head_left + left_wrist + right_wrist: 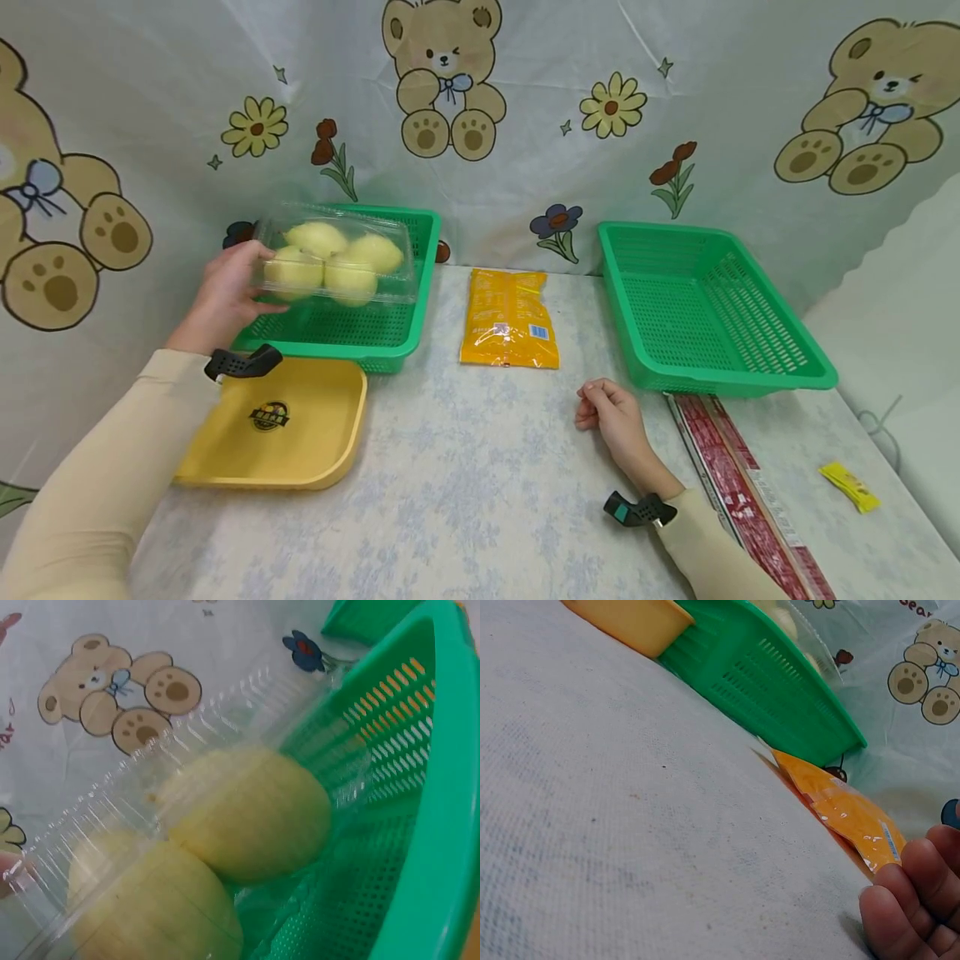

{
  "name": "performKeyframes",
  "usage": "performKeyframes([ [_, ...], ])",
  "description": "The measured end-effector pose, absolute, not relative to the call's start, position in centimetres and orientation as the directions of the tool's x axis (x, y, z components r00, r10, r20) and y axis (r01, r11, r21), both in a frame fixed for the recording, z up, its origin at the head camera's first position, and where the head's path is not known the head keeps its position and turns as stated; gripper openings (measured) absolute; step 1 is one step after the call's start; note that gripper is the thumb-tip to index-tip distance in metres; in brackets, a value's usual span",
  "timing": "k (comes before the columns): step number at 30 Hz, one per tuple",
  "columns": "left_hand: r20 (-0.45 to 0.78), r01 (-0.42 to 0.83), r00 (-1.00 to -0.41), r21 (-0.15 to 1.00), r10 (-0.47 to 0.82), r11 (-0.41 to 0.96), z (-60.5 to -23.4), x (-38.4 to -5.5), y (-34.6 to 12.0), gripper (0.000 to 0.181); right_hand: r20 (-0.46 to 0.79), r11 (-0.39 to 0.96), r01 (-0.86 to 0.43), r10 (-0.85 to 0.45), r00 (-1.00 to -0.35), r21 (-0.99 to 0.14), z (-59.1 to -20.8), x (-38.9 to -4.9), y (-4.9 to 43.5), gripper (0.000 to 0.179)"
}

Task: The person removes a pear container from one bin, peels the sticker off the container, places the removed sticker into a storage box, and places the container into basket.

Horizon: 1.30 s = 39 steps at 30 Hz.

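Observation:
A clear plastic clamshell box with several pale yellow round fruits inside is tilted over the left green basket. My left hand grips the box by its left end, thumb below and fingers over the top side. In the left wrist view, two of the fruits show through the clear wall, above the basket's meshed side. My right hand rests on the tablecloth with loosely curled fingers and nothing in them. It is nearest to an orange packet and the right green basket.
A yellow tray with a black logo lies in front of the left basket. A long red-and-white package extends from under the right basket. Far right lies a small yellow wrapped packet. A bear-printed cloth hangs behind the table.

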State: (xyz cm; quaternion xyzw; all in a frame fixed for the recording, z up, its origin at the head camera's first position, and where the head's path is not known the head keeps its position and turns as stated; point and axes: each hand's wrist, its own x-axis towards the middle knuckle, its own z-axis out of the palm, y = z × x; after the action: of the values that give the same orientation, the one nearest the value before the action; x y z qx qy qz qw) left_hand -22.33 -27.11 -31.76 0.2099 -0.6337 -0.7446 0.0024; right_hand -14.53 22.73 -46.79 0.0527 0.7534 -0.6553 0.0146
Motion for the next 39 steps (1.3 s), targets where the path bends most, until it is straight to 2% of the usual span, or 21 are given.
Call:
performKeyframes([
  [8, -0.322, -0.290, -0.911, 0.944, -0.257, -0.155, -32.8, -23.5, -28.5, 0.031, -0.092, 0.128, 0.099, 0.058, -0.994, -0.987, -46.7, -14.6, 22.7, 0.027],
  [15, -0.314, -0.321, -0.914, 0.947, -0.256, -0.018, -33.6, -23.7, -28.8, 0.047, -0.094, 0.138, 0.102, 0.065, -0.993, -0.985, -46.7, -14.5, 22.6, 0.025],
  [20, -0.298, -0.310, -0.914, 0.951, -0.275, 0.000, -34.4, -23.7, -28.6, 0.023, -0.089, 0.142, 0.097, 0.063, -0.994, -0.985, -46.8, -14.6, 22.6, 0.025],
  [22, -0.286, -0.299, -0.921, 0.954, -0.263, 0.008, -34.6, -23.7, -28.7, 0.019, -0.090, 0.148, 0.098, 0.062, -0.994, -0.984, -46.8, -14.6, 22.6, 0.024],
  [24, -0.266, -0.288, -0.933, 0.956, -0.243, 0.059, -34.8, -24.0, -28.9, 0.023, -0.088, 0.153, 0.098, 0.067, -0.994, -0.983, -46.7, -14.6, 22.6, 0.024],
  [28, -0.238, -0.271, -0.951, 0.949, -0.199, 0.161, -35.0, -24.2, -29.3, 0.045, -0.087, 0.157, 0.098, 0.075, -0.993, -0.983, -46.7, -14.6, 22.6, 0.022],
  [32, -0.251, -0.280, -0.952, 0.946, -0.174, 0.166, -35.1, -24.4, -29.6, 0.065, -0.092, 0.160, 0.102, 0.070, -0.993, -0.982, -46.7, -14.7, 22.5, 0.021],
  [36, -0.271, -0.290, -0.954, 0.944, -0.131, 0.160, -35.1, -24.7, -29.9, 0.074, -0.094, 0.161, 0.105, 0.073, -0.993, -0.981, -46.7, -14.7, 22.6, 0.020],
  [39, -0.267, -0.285, -0.957, 0.939, -0.113, 0.191, -35.2, -24.8, -30.1, 0.075, -0.091, 0.158, 0.102, 0.073, -0.993, -0.982, -46.8, -14.7, 22.5, 0.020],
])
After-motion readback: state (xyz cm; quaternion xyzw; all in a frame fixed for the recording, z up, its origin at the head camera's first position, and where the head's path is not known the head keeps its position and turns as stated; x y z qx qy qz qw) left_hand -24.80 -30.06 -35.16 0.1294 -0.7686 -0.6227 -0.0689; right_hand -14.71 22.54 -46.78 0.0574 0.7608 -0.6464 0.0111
